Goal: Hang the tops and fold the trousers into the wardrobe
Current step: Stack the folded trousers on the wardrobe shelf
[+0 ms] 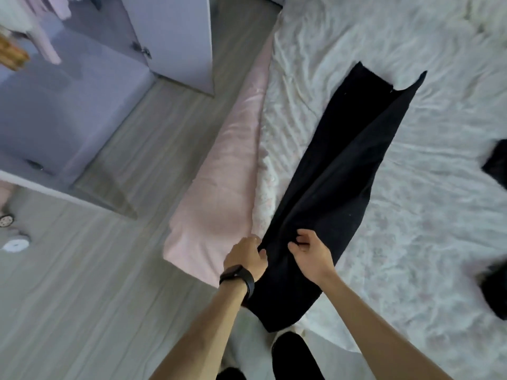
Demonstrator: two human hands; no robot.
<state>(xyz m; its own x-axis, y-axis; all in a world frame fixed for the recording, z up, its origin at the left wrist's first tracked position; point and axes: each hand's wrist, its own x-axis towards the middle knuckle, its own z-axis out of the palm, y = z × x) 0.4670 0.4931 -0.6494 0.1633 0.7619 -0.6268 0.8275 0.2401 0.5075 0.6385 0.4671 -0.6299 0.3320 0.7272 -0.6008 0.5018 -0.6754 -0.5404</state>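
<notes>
Both hands pinch the black trousers (334, 171): left hand (247, 256) at their edge, right hand (310, 250) mid-fabric, lower centre of the frame.

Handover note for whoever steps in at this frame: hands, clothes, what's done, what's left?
Left hand grips the black trousers at their near edge; right hand pinches the fabric beside it.
Trousers lie lengthwise on the bed, legs together, not yet folded short.
Dark garments wait at the bed's right edge; the wardrobe stands open.
Left: fold, shelve, handle the rest.
</notes>
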